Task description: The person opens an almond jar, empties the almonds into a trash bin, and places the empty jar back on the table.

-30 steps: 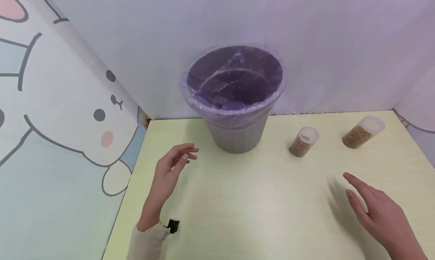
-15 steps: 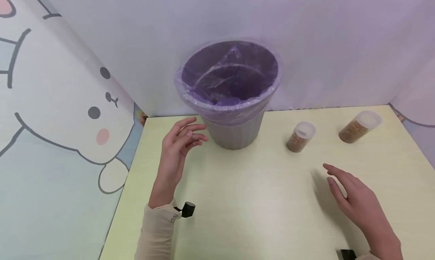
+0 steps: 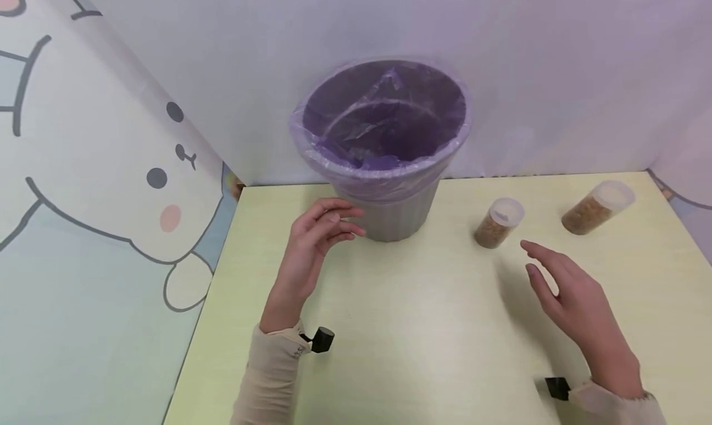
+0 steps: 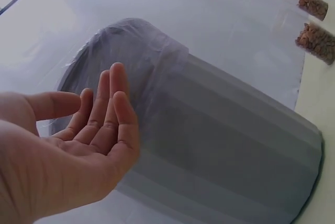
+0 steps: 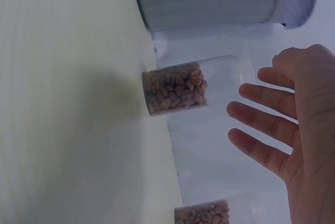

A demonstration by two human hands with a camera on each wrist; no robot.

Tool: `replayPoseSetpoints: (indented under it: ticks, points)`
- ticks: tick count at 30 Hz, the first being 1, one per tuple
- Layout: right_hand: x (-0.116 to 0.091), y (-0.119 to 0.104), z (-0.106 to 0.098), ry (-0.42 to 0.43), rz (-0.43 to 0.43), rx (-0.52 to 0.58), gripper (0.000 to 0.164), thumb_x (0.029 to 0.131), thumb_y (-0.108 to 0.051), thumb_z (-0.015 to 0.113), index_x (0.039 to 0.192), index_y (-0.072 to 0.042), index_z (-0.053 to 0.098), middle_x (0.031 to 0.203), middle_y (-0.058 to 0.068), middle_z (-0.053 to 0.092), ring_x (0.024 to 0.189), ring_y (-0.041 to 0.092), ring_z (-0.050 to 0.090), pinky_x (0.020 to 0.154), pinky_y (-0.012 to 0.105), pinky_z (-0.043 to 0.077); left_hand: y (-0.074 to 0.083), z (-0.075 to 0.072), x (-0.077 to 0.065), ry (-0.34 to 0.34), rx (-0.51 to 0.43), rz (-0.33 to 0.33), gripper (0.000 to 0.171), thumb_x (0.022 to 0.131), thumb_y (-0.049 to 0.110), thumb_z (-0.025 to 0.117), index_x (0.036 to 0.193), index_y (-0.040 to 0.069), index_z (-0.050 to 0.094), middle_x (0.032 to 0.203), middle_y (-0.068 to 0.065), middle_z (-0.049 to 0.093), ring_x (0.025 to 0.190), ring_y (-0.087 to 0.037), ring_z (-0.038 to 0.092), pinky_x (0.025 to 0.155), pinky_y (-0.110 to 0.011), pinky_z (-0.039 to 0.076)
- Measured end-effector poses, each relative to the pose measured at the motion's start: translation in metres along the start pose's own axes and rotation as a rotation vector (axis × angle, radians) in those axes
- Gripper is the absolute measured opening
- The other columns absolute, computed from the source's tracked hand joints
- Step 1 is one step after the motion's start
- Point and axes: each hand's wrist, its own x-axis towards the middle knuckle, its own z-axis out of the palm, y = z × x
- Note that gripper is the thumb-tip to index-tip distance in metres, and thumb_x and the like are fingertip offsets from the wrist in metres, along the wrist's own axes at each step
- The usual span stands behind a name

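My left hand [image 3: 314,243] hovers in front of a grey trash can [image 3: 395,218], its relaxed fingers overlapping the can's lower wall in the head view. A thin purple bag [image 4: 152,51] lines the can and folds over its rim. To the right, my right hand [image 3: 573,295] hangs over the table with fingers loosely bent and nothing in them. Just beyond its fingertips stands a clear jar [image 5: 175,88] partly filled with brown nut-like pieces, with a translucent lid. A second such jar [image 3: 595,209] stands farther right. Both jars are upright.
The pale yellow table [image 3: 423,326] meets a white wall covering [image 3: 534,73] behind the can. On the left is a panel with a cartoon rabbit [image 3: 122,165]. Small black wrist cameras [image 3: 322,340] stick out from both beige sleeves.
My left hand has moved forward and right toward the can. My right hand has moved left and forward, nearer the closer jar. The can and jars stay in place on the table.
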Motion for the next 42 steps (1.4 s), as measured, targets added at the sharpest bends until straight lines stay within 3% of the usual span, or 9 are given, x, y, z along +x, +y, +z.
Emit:
replayPoseSetpoints:
  ticks: [8,16,23,28,31,36,42]
  points:
    - [0.013,0.003,0.003,0.046,-0.015,0.009,0.045,0.101,-0.012,0.063,0.146,-0.012,0.062,0.126,0.018,0.071,0.130,-0.019,0.043,0.105,-0.002,0.024,-0.026,0.019,0.002,-0.058,0.028,-0.066,0.024,0.108,0.014,0.050,0.126,0.005,0.063,0.119,-0.004,0.076,0.095,-0.019,0.077,0.090,-0.029,0.058]
    - [0.030,0.004,0.005,0.114,-0.013,0.017,0.047,0.096,-0.003,0.067,0.143,-0.009,0.064,0.130,0.018,0.070,0.111,0.007,0.054,0.103,0.001,0.027,-0.061,0.047,0.012,-0.163,0.075,-0.170,0.031,0.108,0.018,0.053,0.133,0.001,0.061,0.124,-0.011,0.075,0.100,-0.018,0.076,0.094,-0.031,0.056]
    - [0.046,0.005,0.009,0.130,0.005,0.058,0.051,0.095,-0.001,0.069,0.144,-0.011,0.063,0.141,0.014,0.067,0.117,-0.002,0.053,0.105,0.003,0.030,-0.101,0.068,0.028,-0.198,0.110,-0.208,0.034,0.108,0.019,0.053,0.138,0.003,0.059,0.134,-0.017,0.071,0.111,-0.022,0.074,0.099,-0.039,0.054]
    - [0.056,0.007,0.013,0.088,0.028,0.062,0.058,0.093,0.001,0.073,0.148,-0.011,0.059,0.151,0.014,0.060,0.133,0.030,0.057,0.111,0.005,0.027,-0.124,0.081,0.037,-0.168,0.087,-0.246,0.034,0.108,0.018,0.054,0.139,0.007,0.060,0.138,-0.013,0.070,0.122,-0.027,0.070,0.099,-0.035,0.054]
    - [0.062,0.010,0.016,0.020,0.072,0.079,0.062,0.094,-0.001,0.074,0.152,-0.009,0.053,0.157,0.017,0.053,0.138,0.044,0.051,0.112,0.005,0.025,-0.136,0.089,0.043,-0.145,0.086,-0.243,0.036,0.107,0.016,0.055,0.141,0.005,0.059,0.140,-0.013,0.068,0.127,-0.032,0.066,0.095,-0.028,0.053]
    - [0.069,0.014,0.022,-0.064,0.144,0.135,0.065,0.097,-0.005,0.072,0.156,-0.007,0.045,0.160,0.021,0.045,0.139,0.045,0.048,0.104,0.000,0.026,-0.152,0.099,0.049,-0.104,0.125,-0.200,0.037,0.105,0.010,0.056,0.141,0.002,0.059,0.142,-0.017,0.065,0.134,-0.040,0.060,0.096,-0.023,0.051]
    - [0.072,0.014,0.030,-0.060,0.171,0.169,0.067,0.095,-0.003,0.074,0.156,-0.007,0.046,0.156,0.022,0.050,0.128,0.042,0.055,0.096,0.000,0.028,-0.157,0.103,0.048,-0.109,0.331,-0.134,0.038,0.105,0.008,0.059,0.143,0.006,0.059,0.140,-0.013,0.067,0.130,-0.036,0.063,0.102,-0.026,0.053]
